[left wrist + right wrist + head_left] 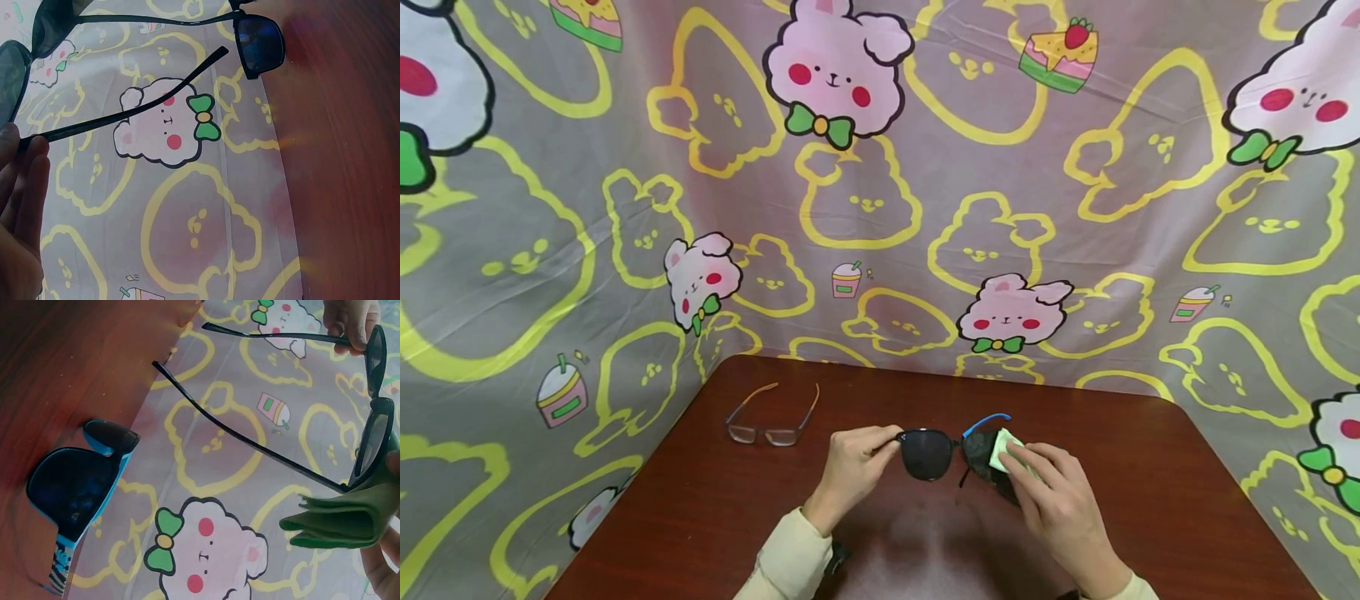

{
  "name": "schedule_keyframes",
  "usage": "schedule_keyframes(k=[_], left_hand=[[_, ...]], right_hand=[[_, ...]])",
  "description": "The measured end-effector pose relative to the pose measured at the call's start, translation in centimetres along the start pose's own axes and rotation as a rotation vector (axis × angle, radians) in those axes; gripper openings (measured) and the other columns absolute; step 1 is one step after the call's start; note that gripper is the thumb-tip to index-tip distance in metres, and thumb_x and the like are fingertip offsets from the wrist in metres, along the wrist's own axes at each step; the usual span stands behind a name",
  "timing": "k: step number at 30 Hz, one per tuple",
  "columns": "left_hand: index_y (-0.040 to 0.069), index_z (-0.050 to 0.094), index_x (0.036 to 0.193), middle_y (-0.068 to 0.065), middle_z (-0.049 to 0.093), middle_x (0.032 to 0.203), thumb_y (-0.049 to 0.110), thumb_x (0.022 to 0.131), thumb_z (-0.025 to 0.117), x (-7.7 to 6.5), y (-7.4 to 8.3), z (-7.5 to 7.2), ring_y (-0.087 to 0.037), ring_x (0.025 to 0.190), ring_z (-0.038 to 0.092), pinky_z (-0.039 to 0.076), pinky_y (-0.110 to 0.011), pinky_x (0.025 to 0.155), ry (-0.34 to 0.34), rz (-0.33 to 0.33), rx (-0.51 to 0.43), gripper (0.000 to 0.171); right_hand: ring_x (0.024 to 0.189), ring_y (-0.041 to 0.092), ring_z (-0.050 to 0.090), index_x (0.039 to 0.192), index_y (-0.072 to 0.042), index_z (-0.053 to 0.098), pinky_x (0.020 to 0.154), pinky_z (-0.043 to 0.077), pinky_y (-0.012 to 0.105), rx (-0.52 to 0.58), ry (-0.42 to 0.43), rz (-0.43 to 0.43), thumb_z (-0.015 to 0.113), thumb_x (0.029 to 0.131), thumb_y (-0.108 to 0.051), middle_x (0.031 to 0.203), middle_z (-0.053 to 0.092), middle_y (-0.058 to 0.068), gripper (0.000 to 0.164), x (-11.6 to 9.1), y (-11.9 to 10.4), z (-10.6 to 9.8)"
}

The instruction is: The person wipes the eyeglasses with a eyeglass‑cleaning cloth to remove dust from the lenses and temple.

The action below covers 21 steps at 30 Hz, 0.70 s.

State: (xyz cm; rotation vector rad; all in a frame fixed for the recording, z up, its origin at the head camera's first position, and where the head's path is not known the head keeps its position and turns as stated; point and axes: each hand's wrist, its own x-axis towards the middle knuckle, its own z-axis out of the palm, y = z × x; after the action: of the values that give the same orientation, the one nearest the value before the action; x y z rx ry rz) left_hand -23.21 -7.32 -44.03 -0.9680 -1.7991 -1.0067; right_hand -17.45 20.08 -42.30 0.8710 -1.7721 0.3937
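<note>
Left hand (854, 467) pinches dark sunglasses (927, 455) at one corner; right hand (1062, 498) holds a pale green cloth (1009, 451) against the opposite lens (978, 450); eyeglasses (742, 435) rest on the table (655, 521).

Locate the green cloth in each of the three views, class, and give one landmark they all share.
Head: green cloth low, right of centre, in the right hand.
Left wrist: not visible.
Right wrist: folded, below mid-height, near the right edge.
Shared landmark: the black sunglasses held by the left hand; low near centre in head, upper left in left wrist, upper right in right wrist.
</note>
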Motion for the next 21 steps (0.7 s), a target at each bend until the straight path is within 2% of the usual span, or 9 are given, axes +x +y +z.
schedule_keyframes(k=[6,12,21], left_hand=[[0.01,0.072,0.087,0.003,0.067,0.072,0.001,0.075,0.074,0.2,0.3,0.3,0.0,0.057,0.051,0.04,-0.011,0.052,0.008,0.007,-0.02,0.015],[0.011,0.073,0.086,0.004,0.066,0.07,0.002,0.075,0.075,0.4,0.6,0.6,0.0,0.055,0.049,0.038,-0.011,0.052,0.025,0.005,-0.015,0.015],[0.013,0.073,0.088,0.003,0.069,0.075,0.005,0.077,0.075,0.3,1.2,1.2,0.0,0.061,0.057,0.043,-0.014,0.055,0.018,-0.007,-0.004,0.013]], right_hand=[[0.081,0.033,0.06,0.094,0.002,0.073,0.071,0.041,0.04,0.038,0.06,-0.009,0.051,0.098,-0.018,0.089,0.07,0.011,0.029,0.6,0.0,0.3],[0.084,0.032,0.062,0.097,0.002,0.072,0.077,0.042,0.037,0.052,0.046,0.023,0.051,0.099,-0.019,0.092,0.07,0.012,0.031,0.8,-0.3,0.4],[0.084,0.03,0.066,0.1,0.004,0.071,0.087,0.046,0.029,0.082,0.046,0.016,0.052,0.098,-0.019,0.095,0.07,0.014,0.029,0.8,-0.6,0.9]])
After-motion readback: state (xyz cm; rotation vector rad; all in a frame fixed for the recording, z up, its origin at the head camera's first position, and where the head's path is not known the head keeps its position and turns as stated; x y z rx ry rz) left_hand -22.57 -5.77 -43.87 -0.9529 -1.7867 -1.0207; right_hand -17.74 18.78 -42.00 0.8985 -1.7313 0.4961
